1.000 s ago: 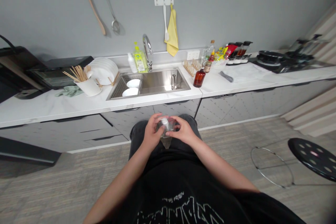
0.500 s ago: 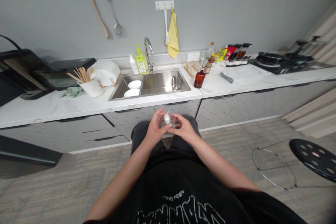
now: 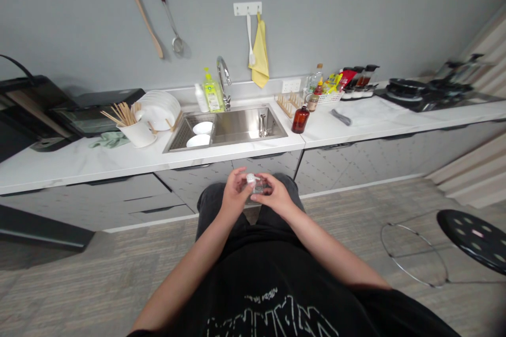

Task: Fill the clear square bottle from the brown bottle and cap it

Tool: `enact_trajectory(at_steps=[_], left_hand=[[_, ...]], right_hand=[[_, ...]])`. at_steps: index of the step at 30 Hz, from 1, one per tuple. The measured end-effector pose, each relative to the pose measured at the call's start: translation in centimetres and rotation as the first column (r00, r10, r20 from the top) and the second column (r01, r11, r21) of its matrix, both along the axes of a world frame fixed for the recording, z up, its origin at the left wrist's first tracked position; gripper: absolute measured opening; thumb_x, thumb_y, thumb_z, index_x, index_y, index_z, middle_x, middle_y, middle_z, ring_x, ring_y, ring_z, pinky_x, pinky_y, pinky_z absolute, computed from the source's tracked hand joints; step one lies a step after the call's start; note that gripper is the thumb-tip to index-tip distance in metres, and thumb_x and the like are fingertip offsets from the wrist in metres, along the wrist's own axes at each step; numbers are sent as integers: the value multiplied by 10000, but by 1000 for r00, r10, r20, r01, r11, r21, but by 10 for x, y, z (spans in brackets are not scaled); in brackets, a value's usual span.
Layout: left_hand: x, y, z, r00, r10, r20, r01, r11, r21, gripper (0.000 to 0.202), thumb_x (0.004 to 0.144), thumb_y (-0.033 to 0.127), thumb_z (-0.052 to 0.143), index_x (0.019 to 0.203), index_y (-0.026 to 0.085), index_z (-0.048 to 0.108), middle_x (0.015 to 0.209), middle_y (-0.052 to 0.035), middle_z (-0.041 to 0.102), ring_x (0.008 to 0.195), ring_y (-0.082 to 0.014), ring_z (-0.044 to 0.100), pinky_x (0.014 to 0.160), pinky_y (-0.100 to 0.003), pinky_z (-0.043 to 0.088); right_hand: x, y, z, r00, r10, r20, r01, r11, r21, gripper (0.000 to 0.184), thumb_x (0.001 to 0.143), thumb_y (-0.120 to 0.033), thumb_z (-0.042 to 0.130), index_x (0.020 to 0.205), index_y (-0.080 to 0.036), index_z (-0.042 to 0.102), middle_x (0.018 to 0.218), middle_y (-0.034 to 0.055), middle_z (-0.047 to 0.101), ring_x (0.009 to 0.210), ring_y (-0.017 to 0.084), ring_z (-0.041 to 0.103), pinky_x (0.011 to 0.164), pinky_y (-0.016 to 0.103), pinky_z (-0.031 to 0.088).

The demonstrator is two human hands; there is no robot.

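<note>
I hold a small clear bottle with a white cap (image 3: 252,181) in front of my lap, both hands wrapped round it. My left hand (image 3: 232,197) grips its left side, fingers curled. My right hand (image 3: 272,195) covers its right side, fingertips at the cap. Black trousers and a black printed shirt lie below the hands. Most of the bottle's body is hidden by my fingers.
A white counter (image 3: 118,158) runs ahead with a steel sink (image 3: 237,124) holding two white bowls, a brown bottle (image 3: 300,118), stacked plates (image 3: 158,108), a chopstick cup (image 3: 136,129) and a stove (image 3: 427,89). A black stool (image 3: 474,237) stands at right.
The hands and bottle have risen slightly, and my fingers have shifted round the white cap. The view has tilted a little.
</note>
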State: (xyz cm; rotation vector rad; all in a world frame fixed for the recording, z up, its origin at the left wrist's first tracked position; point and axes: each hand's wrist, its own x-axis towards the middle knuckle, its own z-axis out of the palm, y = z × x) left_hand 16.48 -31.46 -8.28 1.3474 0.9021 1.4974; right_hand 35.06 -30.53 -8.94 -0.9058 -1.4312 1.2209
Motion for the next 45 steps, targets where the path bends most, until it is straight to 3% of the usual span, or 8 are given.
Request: enact_trajectory(at_steps=[5, 11, 16, 20, 26, 31, 38, 45], left_hand=[[-1, -3, -2, 997, 0, 75, -2, 1000, 30, 660, 965, 529, 902, 1522, 285, 645, 1480, -142, 769, 1425, -342, 722, 1186, -493, 586], [0, -4, -4, 996, 75, 55, -76, 997, 21, 538, 953, 469, 935, 1394, 282, 691, 1213, -77, 803, 1168, -279, 791, 1071, -442, 623], [1, -8, -1, 994, 88, 59, -92, 994, 66, 496, 954, 474, 921, 1359, 273, 720, 1363, -111, 785, 1321, -296, 747, 1130, -441, 603], [2, -7, 3, 988, 154, 20, -155, 986, 59, 512, 872, 447, 996, 1260, 256, 723, 1181, -75, 780, 1163, -269, 780, 1058, -417, 624], [-2, -8, 5, 993, 118, 30, -120, 990, 74, 396, 1015, 487, 850, 1315, 269, 710, 1223, -94, 832, 1236, -290, 792, 1142, -476, 605], [2, -4, 1, 989, 147, -20, -146, 988, 58, 544, 835, 424, 1007, 1274, 257, 731, 1199, -85, 817, 1175, -273, 798, 1090, -425, 617], [-2, 4, 2, 999, -12, 44, 15, 997, -73, 560, 864, 453, 991, 1309, 248, 719, 1118, -84, 880, 1031, -260, 840, 1011, -412, 638], [-1, 3, -1, 998, 62, 19, -60, 993, -101, 497, 830, 437, 996, 1218, 231, 763, 1116, -84, 858, 1030, -255, 825, 974, -389, 649]], right_hand=[[2, 0, 0, 1000, -28, -11, 27, 999, -31, 805, 646, -451, 1109, 1359, -269, 781, 1349, 111, 839, 1244, 331, 794, 910, 399, 688], [0, 0, 0, 1000, -19, -15, 18, 998, -55, 817, 628, -458, 1115, 1355, -282, 785, 1337, 105, 840, 1227, 328, 794, 911, 408, 687], [-1, -1, 1, 998, 9, -55, -14, 996, -84, 794, 629, -428, 1116, 1335, -277, 785, 1330, 101, 844, 1201, 320, 801, 926, 409, 686], [0, -3, 2, 999, 26, -45, -29, 997, -65, 766, 658, -431, 1107, 1337, -280, 788, 1331, 98, 841, 1211, 319, 793, 920, 400, 681], [2, -4, 1, 999, 26, -47, -29, 997, -66, 770, 663, -442, 1105, 1345, -287, 785, 1349, 101, 840, 1187, 306, 800, 905, 388, 678], [1, -3, 0, 998, 18, -55, -22, 997, -76, 772, 650, -437, 1110, 1332, -275, 785, 1315, 103, 851, 1186, 314, 810, 929, 406, 683], [6, 0, 1, 1000, -21, -20, 19, 995, -101, 818, 583, -444, 1135, 1315, -254, 825, 1303, 119, 867, 1184, 338, 811, 910, 418, 674], [3, 2, -2, 1000, -1, 3, 1, 993, -118, 794, 633, -466, 1118, 1337, -246, 825, 1280, 118, 875, 1120, 318, 825, 947, 441, 681]])
